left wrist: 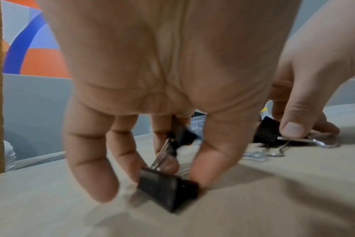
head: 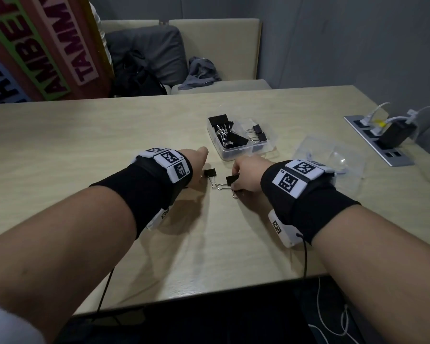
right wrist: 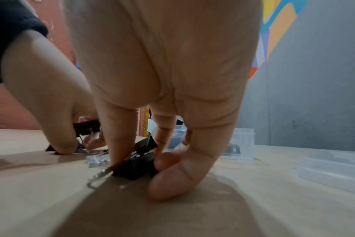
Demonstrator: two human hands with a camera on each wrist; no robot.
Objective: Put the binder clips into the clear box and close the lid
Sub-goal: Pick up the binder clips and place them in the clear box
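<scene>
The clear box [head: 236,151] stands open on the table beyond both hands, with several black binder clips [head: 233,137] inside. Its clear lid [head: 333,157] lies to the right of it. My left hand [head: 197,171] is down on the table, its thumb and fingers [left wrist: 91,176] pinching a black binder clip [left wrist: 168,187]; a second clip [left wrist: 183,134] sits higher between its fingers. Just to the right, my right hand [head: 237,181] pinches another black binder clip [right wrist: 136,165] against the table, its wire handle [right wrist: 97,176] sticking out.
A metal socket panel [head: 380,142] with a black charger [head: 395,134] and white cables sits at the table's right edge. Beige seats with a dark bag [head: 137,75] and grey cloth [head: 201,70] stand behind the table. A colourful board [head: 40,45] leans at left.
</scene>
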